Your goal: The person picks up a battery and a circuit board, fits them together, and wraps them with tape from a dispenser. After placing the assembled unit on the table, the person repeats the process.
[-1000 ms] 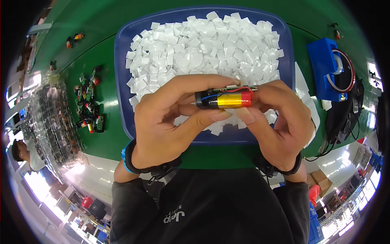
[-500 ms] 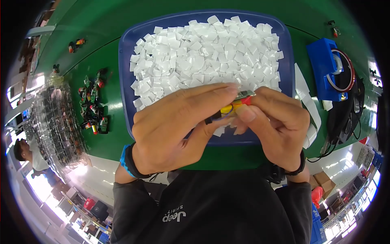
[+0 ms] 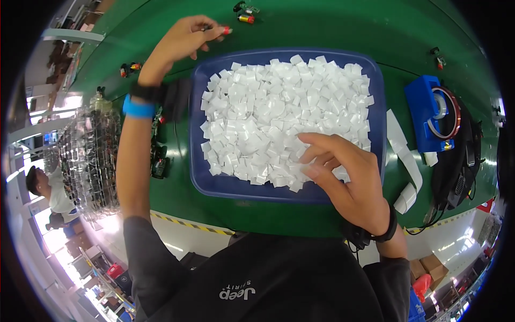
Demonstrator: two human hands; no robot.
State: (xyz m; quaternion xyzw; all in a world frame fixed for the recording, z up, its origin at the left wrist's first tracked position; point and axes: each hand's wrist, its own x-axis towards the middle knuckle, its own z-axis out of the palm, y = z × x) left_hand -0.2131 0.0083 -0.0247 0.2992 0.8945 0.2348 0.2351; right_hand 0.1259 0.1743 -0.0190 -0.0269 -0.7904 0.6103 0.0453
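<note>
The green desk (image 3: 300, 32) carries a large blue rectangular tray (image 3: 214, 185) at its centre, close to the near edge. The tray is filled almost wall to wall with small white square pieces (image 3: 268, 112), loosely heaped, thinning toward the near wall.

The right hand (image 3: 346, 180) lies over the tray's near right corner. Its fingers (image 3: 322, 145) are half curled and slightly spread, tips resting on the white pieces; whether a piece is pinched between thumb and forefinger cannot be told.

The left hand (image 3: 185, 37) is stretched past the tray's far left corner, over the bare desk. Its fingers are bunched, closed on a small cylindrical part with a red end (image 3: 225, 30) that shows just beyond the fingertips.

At the desk's right edge stands a blue tape dispenser (image 3: 429, 112) holding a roll with a red rim, with white paper strips (image 3: 405, 161) trailing between it and the tray's right wall.

Similar small red and yellow parts (image 3: 244, 13) lie near the far edge, just beyond the left hand. A row of darker small parts (image 3: 159, 161) lies along the tray's left wall
</note>
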